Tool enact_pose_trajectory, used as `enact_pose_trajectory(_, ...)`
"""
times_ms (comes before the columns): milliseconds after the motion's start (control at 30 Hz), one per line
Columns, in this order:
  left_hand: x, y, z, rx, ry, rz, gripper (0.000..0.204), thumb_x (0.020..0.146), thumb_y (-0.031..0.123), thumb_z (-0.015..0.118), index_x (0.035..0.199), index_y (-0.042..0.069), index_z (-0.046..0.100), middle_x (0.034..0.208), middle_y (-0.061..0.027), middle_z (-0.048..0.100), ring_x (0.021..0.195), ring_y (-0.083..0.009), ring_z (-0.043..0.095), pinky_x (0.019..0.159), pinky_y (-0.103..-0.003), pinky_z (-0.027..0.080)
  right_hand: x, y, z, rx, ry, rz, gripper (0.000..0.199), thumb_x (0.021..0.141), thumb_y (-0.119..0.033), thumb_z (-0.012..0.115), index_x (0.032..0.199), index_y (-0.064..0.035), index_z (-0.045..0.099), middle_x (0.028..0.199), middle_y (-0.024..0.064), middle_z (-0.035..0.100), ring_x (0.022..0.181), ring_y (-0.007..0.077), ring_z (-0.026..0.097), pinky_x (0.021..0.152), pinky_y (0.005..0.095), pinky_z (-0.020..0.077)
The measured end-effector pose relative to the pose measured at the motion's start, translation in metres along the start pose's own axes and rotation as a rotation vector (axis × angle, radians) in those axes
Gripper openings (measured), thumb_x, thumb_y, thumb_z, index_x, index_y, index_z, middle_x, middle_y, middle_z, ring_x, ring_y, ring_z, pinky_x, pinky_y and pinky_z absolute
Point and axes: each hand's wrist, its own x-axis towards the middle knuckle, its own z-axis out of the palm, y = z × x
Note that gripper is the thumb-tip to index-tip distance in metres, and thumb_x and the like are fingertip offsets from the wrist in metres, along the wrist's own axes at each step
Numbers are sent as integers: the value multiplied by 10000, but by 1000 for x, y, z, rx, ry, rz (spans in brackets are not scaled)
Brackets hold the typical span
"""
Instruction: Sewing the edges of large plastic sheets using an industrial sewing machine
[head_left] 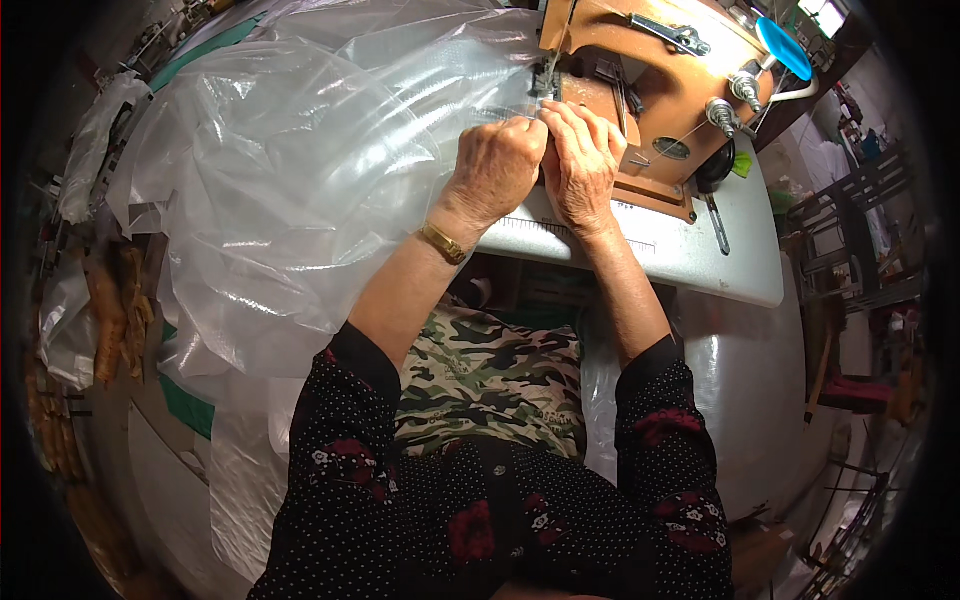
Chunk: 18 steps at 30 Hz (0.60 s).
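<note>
Cluttered workshop all round me, with a white table (700,260) running across the upper right of the frame and an orange-brown sewing machine (660,70) standing on it. Clear plastic sheeting (290,170) billows over the whole upper left and spills down past my lap to the lower left.

My left hand (497,170) and right hand (580,165) sit side by side at upper centre, touching each other, fingers closed down and pinching the sheet's edge flat just in front of the needle. A gold wristwatch (441,242) rides my left wrist.

I judge this film to be very light, limp and slippery. It will slide and bunch rather than hold a line, and the piled bulk could drag on it. Best held right at the edge near the needle, pressed flat under the fingertips and fed evenly, since a hard tug could stretch or tear it.
</note>
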Motion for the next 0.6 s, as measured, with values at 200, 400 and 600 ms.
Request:
enact_pose_trajectory(200,2,1,0,4,-14,6,59,796,61,623,767,32,580,681,-121,606,642,-313,652,577,-406,525,0,0,-1,-15,-20,5,308,852,-148,650,1150,-76,625,1213,30,644,1144,240,568,1015,384,322)
enact_pose_trajectory(400,4,3,-2,26,-36,-4,52,799,56,618,777,24,584,689,-129,611,653,-319,656,583,-412,527,0,0,0,-30,-19,0,343,824,-169,658,1156,-101,607,1222,12,617,1161,207,540,1005,391,329)
enact_pose_trajectory(600,9,5,-3,24,-52,-11,58,801,60,620,825,16,591,721,-143,633,672,-328,664,596,-416,535,0,0,2,-97,-14,5,365,820,-190,666,1161,-77,602,1231,14,613,1162,206,537,1008,390,330)
